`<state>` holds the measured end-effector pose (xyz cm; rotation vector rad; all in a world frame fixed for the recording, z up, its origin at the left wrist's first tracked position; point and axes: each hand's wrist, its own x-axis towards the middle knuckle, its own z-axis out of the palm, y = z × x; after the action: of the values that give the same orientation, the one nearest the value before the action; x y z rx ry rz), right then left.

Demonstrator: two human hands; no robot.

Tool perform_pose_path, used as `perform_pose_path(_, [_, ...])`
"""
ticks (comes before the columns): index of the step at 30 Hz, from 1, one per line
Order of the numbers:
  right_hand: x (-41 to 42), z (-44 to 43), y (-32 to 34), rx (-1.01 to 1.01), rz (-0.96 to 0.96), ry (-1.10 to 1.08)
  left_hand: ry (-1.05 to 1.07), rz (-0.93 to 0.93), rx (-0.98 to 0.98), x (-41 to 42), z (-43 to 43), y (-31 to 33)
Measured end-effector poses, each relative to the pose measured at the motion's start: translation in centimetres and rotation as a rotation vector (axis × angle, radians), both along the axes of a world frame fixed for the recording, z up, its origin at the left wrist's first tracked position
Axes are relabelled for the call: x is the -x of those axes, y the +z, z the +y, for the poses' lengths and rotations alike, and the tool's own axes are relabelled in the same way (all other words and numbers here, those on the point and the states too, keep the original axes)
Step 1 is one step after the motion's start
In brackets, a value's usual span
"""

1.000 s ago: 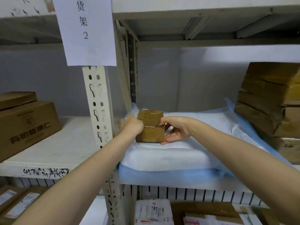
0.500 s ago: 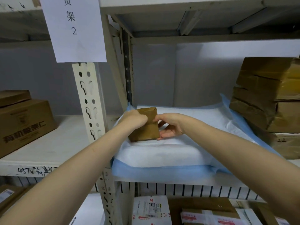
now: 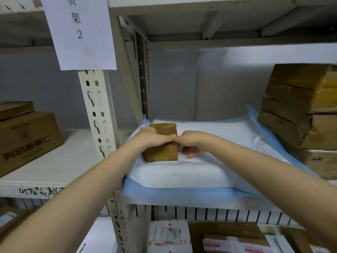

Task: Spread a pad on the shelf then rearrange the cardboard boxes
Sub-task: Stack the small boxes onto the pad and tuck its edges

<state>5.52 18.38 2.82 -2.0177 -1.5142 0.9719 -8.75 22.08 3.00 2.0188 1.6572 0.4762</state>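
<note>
Small cardboard box (image 3: 161,151) sits flat on the blue-edged white pad (image 3: 209,172), by its left edge. One face is square to camera and the long axis looks front-to-back (near cubic, hard to call). Left hand (image 3: 155,136) curls over the top, gripping. Right hand (image 3: 190,141) is at the top right corner, fingers curled; can't tell whether it grips.

The pad (image 3: 218,139) has lots of open room in the middle. A small box (image 3: 161,152) sits at its left, by the post (image 3: 97,114). Stacked boxes (image 3: 299,106) block the right side.
</note>
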Motion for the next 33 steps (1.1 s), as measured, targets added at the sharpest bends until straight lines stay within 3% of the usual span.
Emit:
perform_pose_path(2, [-0.6, -0.3, 0.6, -0.074, -0.218, 0.060, -0.114, 0.201, 0.011, 0.4, -0.2, 0.3])
perform_pose_path(4, [-1.3, -0.2, 0.7, -0.168, -0.085, 0.123, -0.162, 0.304, -0.058, 0.7, 0.0, 0.4])
perform_pose_path(6, [-1.7, -0.5, 0.6, -0.157, 0.005, 0.217, -0.136, 0.287, -0.192, 0.6, 0.4, 0.1])
perform_pose_path(9, [-1.9, -0.7, -0.3, 0.009, -0.262, 0.379, -0.109, 0.314, -0.339, -0.1, 0.4, -0.9])
perform_pose_path(13, [-2.2, -0.2, -1.0, 0.053, -0.466, 0.384, -0.132, 0.375, -0.275, -0.4, 0.6, -1.4])
perform_pose_path(18, [-2.7, -1.6, 0.3, -0.021, -0.435, 0.405, -0.103, 0.423, -0.301, -0.8, 0.3, -1.2])
perform_pose_path(22, [-3.3, -3.6, 0.5, -0.100, -0.458, 0.521, -0.129, 0.369, -0.462, -1.7, -0.6, -0.8])
perform_pose_path(27, [-3.5, -5.4, -0.2, -0.081, -0.478, 0.579, -0.150, 0.453, -0.348, -3.2, -1.8, 0.0])
perform_pose_path(30, [-4.9, -6.2, 1.0, -0.313, -0.488, 0.454, -0.159, 0.351, -0.393, -5.7, -3.2, 1.0])
perform_pose_path(33, [-7.7, -7.9, 3.2, -0.776, -0.576, 0.050, -0.198, 0.148, -0.404, -8.8, -4.8, 2.3])
